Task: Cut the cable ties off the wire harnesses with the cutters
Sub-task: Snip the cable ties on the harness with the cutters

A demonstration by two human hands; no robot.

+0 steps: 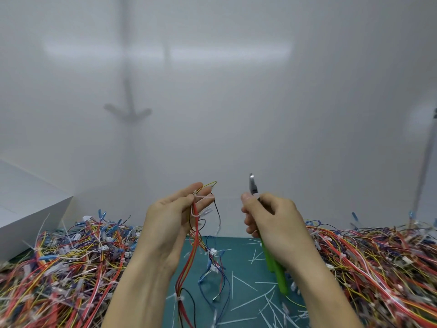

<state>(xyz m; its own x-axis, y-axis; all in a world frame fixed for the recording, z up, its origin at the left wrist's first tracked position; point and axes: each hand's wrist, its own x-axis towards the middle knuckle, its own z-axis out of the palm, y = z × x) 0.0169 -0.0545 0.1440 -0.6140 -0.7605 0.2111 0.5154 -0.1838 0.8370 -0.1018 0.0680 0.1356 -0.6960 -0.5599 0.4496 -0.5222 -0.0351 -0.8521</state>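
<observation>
White wall (pixel 236 91) backs the green surface (pixel 238 256). Above its centre, fingers of the left hand (pixel 172 218) pinch 1 wire harness (pixel 189 261), cable tie (pixel 203 197) at the fingertips. Fingers of the right hand (pixel 272 221) grip the cutters (pixel 253 185), clear of the tie. Catch only the strap; exclude wires.

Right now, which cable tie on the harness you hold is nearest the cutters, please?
The topmost cable tie, up in the left hand, its tail pointing at the cutters; the other ties sit lower down the harness.
</observation>
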